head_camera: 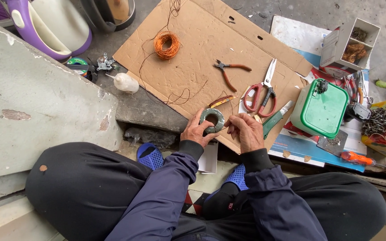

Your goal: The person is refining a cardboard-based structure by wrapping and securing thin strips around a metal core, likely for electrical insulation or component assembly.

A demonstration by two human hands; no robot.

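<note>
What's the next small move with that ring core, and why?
Probably draw the strand snug with the right hand. The left hand grips the grey-green ring core over the cardboard sheet, and the right hand's fingertips pinch something thin beside the ring; it is too fine to make out. A loose wire trails on the cardboard toward the copper wire coil, so slack seems likely.

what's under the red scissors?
The scissors lie on the cardboard sheet, blades pointing away, next to the pliers. The handles overlap a white scrap; whatever lies beneath the cardboard is covered.
</note>
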